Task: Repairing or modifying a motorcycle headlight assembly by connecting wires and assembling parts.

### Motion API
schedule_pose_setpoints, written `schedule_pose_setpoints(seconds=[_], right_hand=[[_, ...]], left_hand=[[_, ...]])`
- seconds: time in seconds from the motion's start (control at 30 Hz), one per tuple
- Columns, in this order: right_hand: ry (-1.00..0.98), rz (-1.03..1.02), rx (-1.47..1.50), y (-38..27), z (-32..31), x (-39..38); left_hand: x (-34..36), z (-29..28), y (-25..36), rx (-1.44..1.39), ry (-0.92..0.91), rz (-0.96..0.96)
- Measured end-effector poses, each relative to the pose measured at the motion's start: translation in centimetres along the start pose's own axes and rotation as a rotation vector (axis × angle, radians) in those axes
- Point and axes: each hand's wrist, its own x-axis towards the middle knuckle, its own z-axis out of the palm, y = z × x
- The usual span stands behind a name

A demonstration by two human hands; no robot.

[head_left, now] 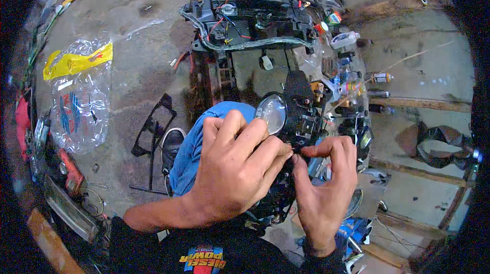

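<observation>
My left hand point(232, 164) reaches across from the left, fingers bent and tips pinched together. Its tips meet the thumb and forefinger of my right hand point(326, 187) over a black plastic assembly point(306, 121). Whatever small piece sits between the fingertips is too hidden to make out. A round clear lamp lens point(272, 113) in a dark rim belongs to or rests against this assembly, just beyond my left knuckles. My knee in blue jeans point(224, 109) shows behind the left hand.
Ahead lies a large black plastic frame point(255, 16) with loose coloured wires. Several bottles and a white jug point(345, 39) line the right. On the floor at left are a clear plastic bag point(79, 105), a red power tool point(70, 172) and a black metal bracket point(153, 128).
</observation>
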Motion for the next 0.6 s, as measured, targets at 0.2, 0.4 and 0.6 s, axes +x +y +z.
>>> schedule_pose_setpoints(seconds=[0.2, 0.4, 0.6], right_hand=[[0.047, 0.069, 0.186, 0.0, 0.5, -0.1], [0.128, 0.015, 0.172, 0.3, 0.5, -0.7], [0.167, -0.008, 0.194, 0.6, 1.3, -0.7]], left_hand=[[0.1, 0.1, -0.2, -0.030, -0.025, 0.012], [0.2, 0.1, -0.2, -0.026, -0.003, 0.033], [0.1, 0.2, 0.0, -0.024, -0.031, 0.008]])
